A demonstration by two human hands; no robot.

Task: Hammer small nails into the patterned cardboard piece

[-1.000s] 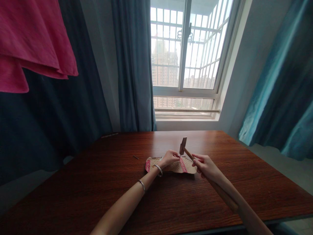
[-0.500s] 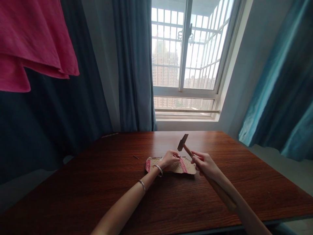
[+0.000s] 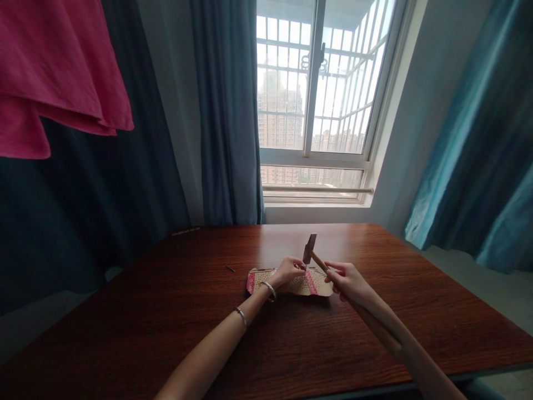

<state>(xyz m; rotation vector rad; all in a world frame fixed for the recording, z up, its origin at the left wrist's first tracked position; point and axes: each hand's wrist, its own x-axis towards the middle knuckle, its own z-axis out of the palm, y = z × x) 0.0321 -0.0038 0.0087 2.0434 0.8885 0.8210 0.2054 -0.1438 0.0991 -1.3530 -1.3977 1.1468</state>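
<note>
Two hands are working over the table [image 3: 166, 333], and all the business is happening at one small spot near its middle. The right hand [image 3: 347, 280] is gripping the hammer [image 3: 310, 250] by its wooden handle, fingers wrapping well up toward the head, while the rest of the shaft is running back along the forearm. The left hand [image 3: 288, 269] is leaning in over the spotted, pink-banded sheet [image 3: 322, 287], its fingertips pinching together at what is looking like a thin upright nail [image 3: 306, 268], too small to be sure of. That sheet is lying flat on the table under the left hand, and the hammer head is standing right over the nail; whether metal is meeting metal, I cannot tell.

So, by my reading, we are watching the tapping step, the nail needing support from the fingers. The next move is calling for a short, straight, light stroke, with the left fingertips keeping low and clear of the hammer face. A crooked blow would be risking a bent nail or a bruised finger. Off to the left, one thin dark piece [image 3: 230, 269] is lying loose, just beside the sheet.
</note>
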